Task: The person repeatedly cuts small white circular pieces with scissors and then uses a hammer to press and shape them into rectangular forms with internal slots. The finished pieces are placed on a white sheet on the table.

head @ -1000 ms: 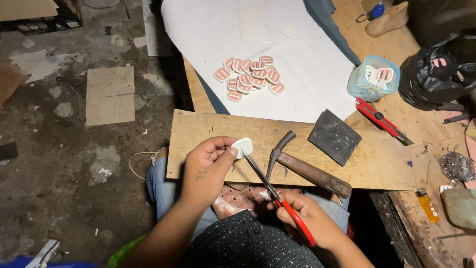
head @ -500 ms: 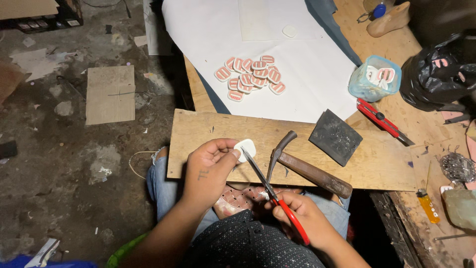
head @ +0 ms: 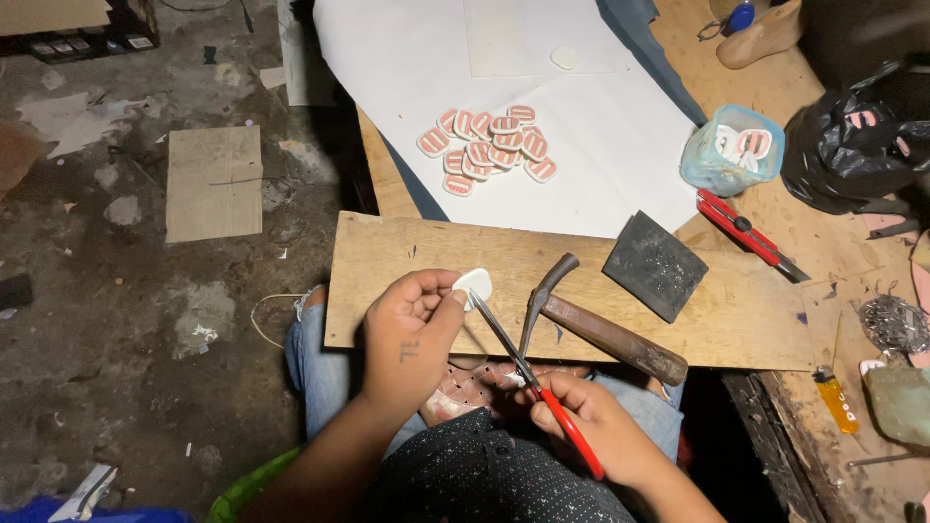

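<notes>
A small white piece (head: 475,284) is pinched in the left hand (head: 412,329) over a wooden board (head: 407,261), steadied so the red-handled pliers (head: 528,373) gripped by the right hand (head: 591,426) can reach its edge. A hammer (head: 591,324) lies on the board just right of the piece.

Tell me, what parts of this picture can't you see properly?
Head view only:
- The small white piece: the left hand covers part of it.
- Scissors: the right hand hides the handles, and the tips at the white piece are too small to tell.
- Black bag: cut off by the right edge.
- Wire tangle: too small to make out.
</notes>
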{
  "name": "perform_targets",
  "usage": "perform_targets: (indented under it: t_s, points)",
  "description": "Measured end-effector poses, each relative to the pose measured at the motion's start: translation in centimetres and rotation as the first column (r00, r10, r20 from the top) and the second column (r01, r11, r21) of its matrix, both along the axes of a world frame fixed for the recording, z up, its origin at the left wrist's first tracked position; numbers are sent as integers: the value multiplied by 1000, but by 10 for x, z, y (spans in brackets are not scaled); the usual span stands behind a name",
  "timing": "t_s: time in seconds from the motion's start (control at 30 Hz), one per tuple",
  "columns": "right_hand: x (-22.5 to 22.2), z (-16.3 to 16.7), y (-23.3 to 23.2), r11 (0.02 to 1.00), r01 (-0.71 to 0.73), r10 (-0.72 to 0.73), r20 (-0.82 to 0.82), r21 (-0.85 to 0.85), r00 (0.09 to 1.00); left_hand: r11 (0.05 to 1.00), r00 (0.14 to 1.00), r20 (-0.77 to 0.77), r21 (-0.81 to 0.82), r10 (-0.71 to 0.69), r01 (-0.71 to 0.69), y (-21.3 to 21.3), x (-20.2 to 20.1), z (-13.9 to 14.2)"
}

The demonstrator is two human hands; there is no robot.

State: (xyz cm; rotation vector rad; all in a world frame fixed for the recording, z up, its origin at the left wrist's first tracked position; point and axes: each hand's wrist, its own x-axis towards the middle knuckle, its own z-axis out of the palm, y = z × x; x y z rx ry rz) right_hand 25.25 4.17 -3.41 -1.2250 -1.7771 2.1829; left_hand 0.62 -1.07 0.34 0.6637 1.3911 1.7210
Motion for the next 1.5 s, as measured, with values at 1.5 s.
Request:
perform_targets:
  t_s: [1.5]
  points:
    - [4,-4,2,992,-82,65,-168,-98,984,997,943,329,-30,-51,64,0,-12,-1]
